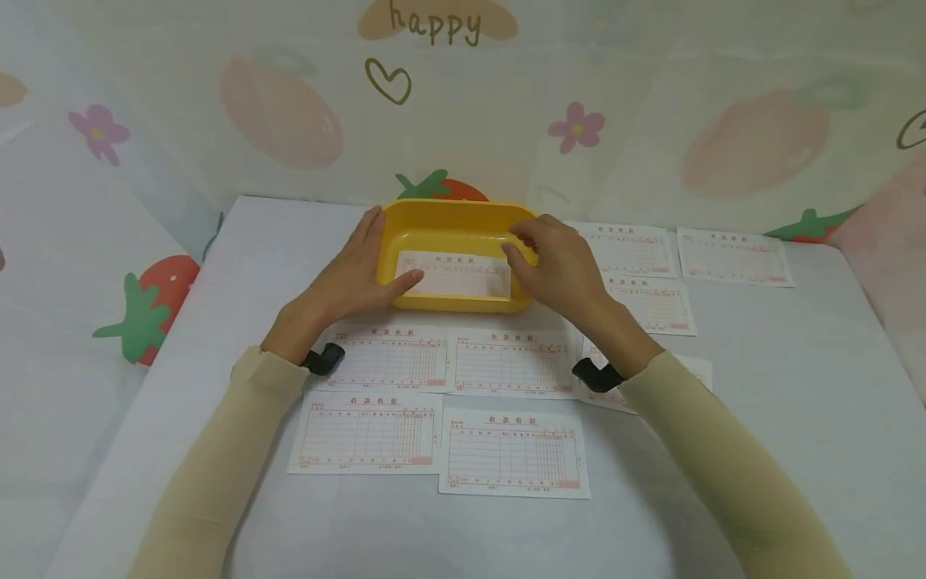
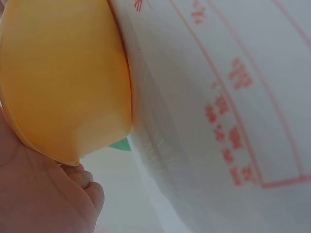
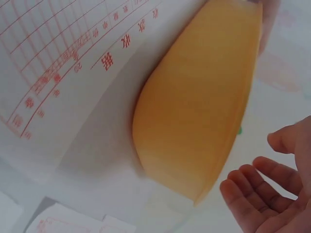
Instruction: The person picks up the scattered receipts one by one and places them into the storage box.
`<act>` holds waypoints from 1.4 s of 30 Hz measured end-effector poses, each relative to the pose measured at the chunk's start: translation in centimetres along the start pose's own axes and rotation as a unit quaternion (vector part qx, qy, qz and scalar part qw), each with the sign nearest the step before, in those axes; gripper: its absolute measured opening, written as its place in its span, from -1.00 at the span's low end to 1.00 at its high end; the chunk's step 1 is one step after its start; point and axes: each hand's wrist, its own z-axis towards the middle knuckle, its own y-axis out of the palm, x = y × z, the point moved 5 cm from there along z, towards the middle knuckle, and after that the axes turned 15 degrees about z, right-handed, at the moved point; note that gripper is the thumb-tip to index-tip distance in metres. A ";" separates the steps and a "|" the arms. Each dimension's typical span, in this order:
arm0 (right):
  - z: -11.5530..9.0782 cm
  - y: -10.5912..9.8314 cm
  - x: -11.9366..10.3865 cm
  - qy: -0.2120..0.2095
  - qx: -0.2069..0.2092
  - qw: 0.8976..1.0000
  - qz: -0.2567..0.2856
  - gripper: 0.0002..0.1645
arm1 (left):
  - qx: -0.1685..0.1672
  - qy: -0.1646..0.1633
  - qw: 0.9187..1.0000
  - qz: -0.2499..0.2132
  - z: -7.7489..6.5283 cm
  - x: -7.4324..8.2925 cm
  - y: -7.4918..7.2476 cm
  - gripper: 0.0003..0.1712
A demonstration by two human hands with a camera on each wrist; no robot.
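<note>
A yellow plastic tray (image 1: 463,304) stands near the back of the table with a printed receipt slip (image 1: 456,277) lying inside it. My left hand (image 1: 354,269) holds the tray's left end, fingers along the outer rim and thumb reaching over the inside. The left wrist view shows fingertips of the left hand (image 2: 53,194) bent round the rim. Above the tray's right end is my right hand (image 1: 560,261), fingers loosely bent with nothing seen between them. In the right wrist view the right hand (image 3: 267,194) appears apart from the tray wall (image 3: 194,102).
More receipt slips lie in front of the tray, such as one slip (image 1: 514,454) nearest me and another slip (image 1: 365,434) to its left. Further slips, including the far right slip (image 1: 734,257), spread rightward. Behind the table (image 1: 788,402) hangs a patterned curtain (image 1: 463,121).
</note>
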 end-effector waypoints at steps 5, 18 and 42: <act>-1.7 -1.4 -0.1 -0.022 0.030 0.999 0.033 -0.60 | -0.001 -0.001 1.000 0.000 -0.1 0.1 -0.1 0.31; -9.0 -3.9 2.7 0.032 0.010 0.997 0.063 -0.58 | -0.002 -0.003 1.000 0.008 0.1 0.2 -0.4 0.33; -19.6 -8.3 10.0 0.143 0.016 0.990 0.008 -0.39 | -0.005 -0.008 1.000 0.006 -0.2 0.3 -0.1 0.34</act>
